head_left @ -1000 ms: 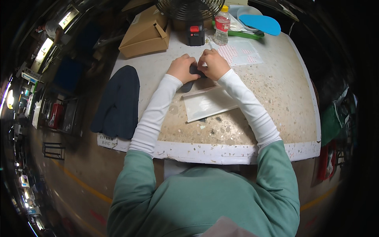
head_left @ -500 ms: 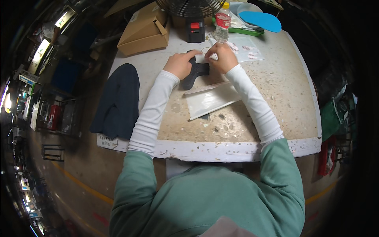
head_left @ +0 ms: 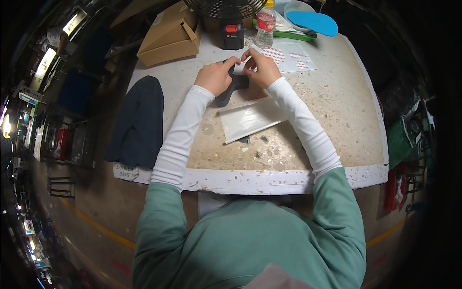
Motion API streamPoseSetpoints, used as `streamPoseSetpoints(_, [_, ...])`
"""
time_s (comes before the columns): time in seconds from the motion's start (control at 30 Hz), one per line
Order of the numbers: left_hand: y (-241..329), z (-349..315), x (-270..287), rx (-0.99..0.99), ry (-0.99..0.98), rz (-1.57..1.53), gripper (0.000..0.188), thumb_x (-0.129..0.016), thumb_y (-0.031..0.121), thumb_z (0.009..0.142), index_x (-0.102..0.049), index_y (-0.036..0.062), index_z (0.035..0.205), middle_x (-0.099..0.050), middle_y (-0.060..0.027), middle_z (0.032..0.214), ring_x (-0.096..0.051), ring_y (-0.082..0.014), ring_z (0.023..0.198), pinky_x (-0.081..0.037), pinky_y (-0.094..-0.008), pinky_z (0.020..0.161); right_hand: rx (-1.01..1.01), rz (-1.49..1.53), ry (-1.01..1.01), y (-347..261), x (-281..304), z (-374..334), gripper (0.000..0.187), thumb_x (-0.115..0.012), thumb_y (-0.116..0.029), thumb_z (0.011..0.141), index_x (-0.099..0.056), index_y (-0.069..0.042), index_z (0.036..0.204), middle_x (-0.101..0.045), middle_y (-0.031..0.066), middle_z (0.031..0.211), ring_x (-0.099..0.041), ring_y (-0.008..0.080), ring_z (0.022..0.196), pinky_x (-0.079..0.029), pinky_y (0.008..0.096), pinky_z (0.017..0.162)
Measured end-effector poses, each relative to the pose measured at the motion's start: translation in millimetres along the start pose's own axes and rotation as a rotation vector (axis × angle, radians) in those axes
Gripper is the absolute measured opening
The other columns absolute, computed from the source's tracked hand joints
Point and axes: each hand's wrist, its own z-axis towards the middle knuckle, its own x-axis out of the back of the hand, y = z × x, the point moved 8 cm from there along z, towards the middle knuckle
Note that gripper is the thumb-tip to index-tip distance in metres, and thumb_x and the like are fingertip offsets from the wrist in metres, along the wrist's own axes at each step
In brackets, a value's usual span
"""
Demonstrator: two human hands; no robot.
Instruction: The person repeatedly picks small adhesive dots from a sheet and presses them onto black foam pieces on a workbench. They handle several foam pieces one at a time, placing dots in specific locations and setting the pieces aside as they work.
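Observation:
A small white tag (head_left: 239,69) is between my two hands at the far middle of the table. My left hand (head_left: 215,78) pinches its left side with thumb and forefinger. The fingers of my right hand (head_left: 263,69) are curled at its right edge, forefinger arched above it. Under the hands lies a dark grey, curved flat piece (head_left: 236,86), partly covered by the left hand. Nearer to me, a clear-and-white plastic sleeve (head_left: 250,121) lies flat and slanted, its right end beside my right forearm.
Dark navy, long padded pieces (head_left: 137,120) lie at the table's left edge. At the back stand a cardboard box (head_left: 168,41), a fan (head_left: 226,6) with a black battery block (head_left: 233,36), a bottle (head_left: 264,31), a green tray (head_left: 293,35), a blue oval pad (head_left: 313,22) and a sticker sheet (head_left: 294,57).
The white tag has been tilted up, and my hands have drawn around it. A thin loop seen above it earlier no longer shows clearly. The whole view has shifted slightly.

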Motion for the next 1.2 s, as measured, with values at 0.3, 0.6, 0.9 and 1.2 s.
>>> streamPoseSetpoints(0.3, [3.8,-2.4,0.7,0.013,0.014,-0.023,0.037,-0.078,0.028,0.064,-0.055,0.0152,0.089,-0.066,-0.0074,0.082,-0.065,-0.0306,0.077,-0.051,-0.0409,0.066,0.023,-0.392,0.075,-13.9,-23.6,-12.7,0.036,-0.063,-0.004,0.074,-0.05,-0.016,0.106,-0.067,0.0021,0.074,-0.062,0.0254,0.082,-0.051,0.0378,0.065])
streamPoseSetpoints(0.6, [-8.2,-0.5,1.3,0.066,0.015,-0.07,0.032,-0.073,0.026,0.069,-0.056,0.0174,0.094,-0.066,-0.0077,0.084,-0.064,-0.0308,0.08,-0.051,-0.0408,0.069,-0.059,-0.15,0.129,5.5,7.6,-0.4,0.031,-0.066,-0.01,0.075,-0.055,-0.016,0.103,-0.069,-0.0019,0.078,-0.061,0.0241,0.087,-0.05,0.0386,0.073])
streamPoseSetpoints(0.9, [0.9,-3.5,-1.6,0.004,-0.003,-0.016,0.031,-0.072,0.027,0.069,-0.057,0.0186,0.095,-0.065,-0.0058,0.09,-0.064,-0.029,0.084,-0.051,-0.04,0.07,0.137,-0.285,0.131,-4.9,-17.1,-9.8,0.034,-0.069,-0.003,0.07,-0.056,-0.011,0.101,-0.07,0.0044,0.077,-0.067,0.024,0.074,-0.052,0.0321,0.07])
streamPoseSetpoints(1.2, [-5.3,-1.8,2.3,0.03,0.042,-0.002,0.029,-0.068,0.023,0.071,-0.058,0.0212,0.098,-0.064,-0.0067,0.089,-0.064,-0.0322,0.082,-0.052,-0.0406,0.069,-0.023,0.151,0.019,8.8,-14.5,-3.3,0.067,-0.068,0.01,0.065,-0.05,-0.014,0.125,-0.054,0.014,0.103,-0.065,0.0233,0.073,-0.055,0.0309,0.067])
